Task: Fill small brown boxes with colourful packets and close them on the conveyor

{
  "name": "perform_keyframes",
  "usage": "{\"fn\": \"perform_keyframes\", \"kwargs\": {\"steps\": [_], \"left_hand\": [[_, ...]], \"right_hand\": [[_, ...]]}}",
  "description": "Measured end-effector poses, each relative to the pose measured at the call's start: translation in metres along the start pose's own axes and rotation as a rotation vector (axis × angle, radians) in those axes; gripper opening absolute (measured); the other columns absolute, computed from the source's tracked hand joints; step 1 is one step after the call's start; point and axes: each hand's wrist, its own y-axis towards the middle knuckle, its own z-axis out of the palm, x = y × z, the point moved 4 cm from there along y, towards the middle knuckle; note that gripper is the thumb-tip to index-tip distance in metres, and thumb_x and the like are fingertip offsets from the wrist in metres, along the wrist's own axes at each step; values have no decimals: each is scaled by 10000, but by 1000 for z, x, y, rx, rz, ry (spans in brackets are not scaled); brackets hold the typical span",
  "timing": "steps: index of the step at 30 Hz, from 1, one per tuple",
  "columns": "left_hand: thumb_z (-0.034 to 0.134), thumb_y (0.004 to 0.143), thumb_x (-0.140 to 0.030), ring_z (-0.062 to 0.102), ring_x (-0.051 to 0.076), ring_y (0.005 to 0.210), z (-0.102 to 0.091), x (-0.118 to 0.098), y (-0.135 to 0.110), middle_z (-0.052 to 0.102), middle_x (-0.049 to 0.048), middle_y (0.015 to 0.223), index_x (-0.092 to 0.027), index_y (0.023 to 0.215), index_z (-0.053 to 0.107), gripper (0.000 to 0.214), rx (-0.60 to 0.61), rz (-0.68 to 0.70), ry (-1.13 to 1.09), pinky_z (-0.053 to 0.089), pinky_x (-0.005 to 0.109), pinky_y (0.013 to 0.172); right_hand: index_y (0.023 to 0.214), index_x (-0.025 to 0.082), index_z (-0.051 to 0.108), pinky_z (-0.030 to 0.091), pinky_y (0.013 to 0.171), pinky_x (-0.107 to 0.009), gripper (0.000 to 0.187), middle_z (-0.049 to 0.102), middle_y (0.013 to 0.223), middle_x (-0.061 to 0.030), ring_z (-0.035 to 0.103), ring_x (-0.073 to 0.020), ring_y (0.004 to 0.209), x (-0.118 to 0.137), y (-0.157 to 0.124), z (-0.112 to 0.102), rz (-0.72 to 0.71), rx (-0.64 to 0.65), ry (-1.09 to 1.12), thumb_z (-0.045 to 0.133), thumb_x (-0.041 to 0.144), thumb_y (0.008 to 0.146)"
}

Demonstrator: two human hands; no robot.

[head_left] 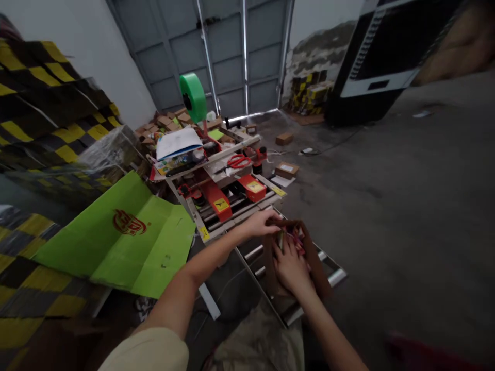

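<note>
A small brown cardboard box (317,268) with its flaps up sits on the metal roller conveyor (332,275) in front of me. My left hand (263,222) lies over the far top flap, fingers curled on its edge. Inside the box, my right hand (290,265) presses down with fingers together on colourful contents that I cannot make out. Just beyond the box stands a carton sealing machine (228,198) with red parts and yellow labels.
A flat green cardboard sheet (127,237) with a red logo lies at left over black-and-yellow stacks (46,98). A green tape roll (193,95), red scissors (238,161), papers and small boxes (286,169) crowd the machine. Bare concrete floor spreads right; a dark machine (386,56) stands far right.
</note>
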Motion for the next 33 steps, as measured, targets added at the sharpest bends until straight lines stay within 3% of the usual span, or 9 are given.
{"fn": "perform_keyframes", "kwargs": {"steps": [6,13,16,18,21,25,27,29,33], "left_hand": [[604,877,-351,575,188,801,8,-22,17,660,60,791,-173,758,691,231,254,72,329,401,286,779],[547,910,-370,546,161,725,13,-22,32,668,42,758,-152,740,687,310,263,-3,506,346,265,666],[515,930,-327,581,188,796,30,-20,39,690,75,844,-151,777,678,284,254,-20,563,383,279,729],[489,946,-314,600,220,873,40,-15,41,692,112,924,-141,852,670,268,155,-76,599,411,306,790],[415,967,-240,593,232,1005,44,-10,38,669,150,1052,-117,990,636,254,-129,-96,503,427,329,915],[293,980,-204,553,204,1130,33,-5,16,605,177,1180,-99,1135,553,320,-542,-126,245,403,329,1041],[265,994,-270,528,204,1207,36,-6,-4,566,188,1263,-104,1235,499,375,-619,-132,175,392,346,1078],[265,1002,-384,447,212,1344,50,-14,-23,476,198,1417,-114,1375,407,482,-499,-58,154,338,372,1144],[263,952,-641,143,266,1526,92,-41,-58,222,166,1619,-163,1541,241,759,63,147,274,119,464,1241]], "right_hand": [[1391,183,552,375,1109,-525,467,512,1400,-170,411,-316,1338,6,-1,-45,54,-145,234,346,239,974],[1389,180,534,322,1146,-502,464,510,1393,-142,410,-291,1332,-4,-42,-98,236,-525,327,367,224,959],[1452,62,425,386,1086,-497,549,513,1388,-216,464,-331,1286,-16,-50,-102,371,-443,357,413,300,958],[1450,16,405,432,1042,-453,572,552,1342,-236,514,-322,1240,-18,-49,-95,383,-322,403,414,312,961],[1460,30,399,420,1069,-427,567,518,1408,-221,489,-297,1300,-10,-49,-83,349,-258,397,421,303,964],[1440,121,463,307,1134,-588,521,377,1545,-169,348,-317,1435,11,-53,-66,244,-108,335,459,317,958],[1438,139,470,270,1133,-641,519,331,1570,-157,291,-321,1468,11,-55,-61,249,-52,373,454,355,967],[1448,144,459,254,1150,-629,550,322,1574,-157,258,-316,1485,2,-56,-59,241,-41,491,470,399,961],[1559,158,217,299,1183,-488,946,348,1560,-180,321,-276,1464,-22,-61,-53,73,-101,1093,642,565,818]]}}
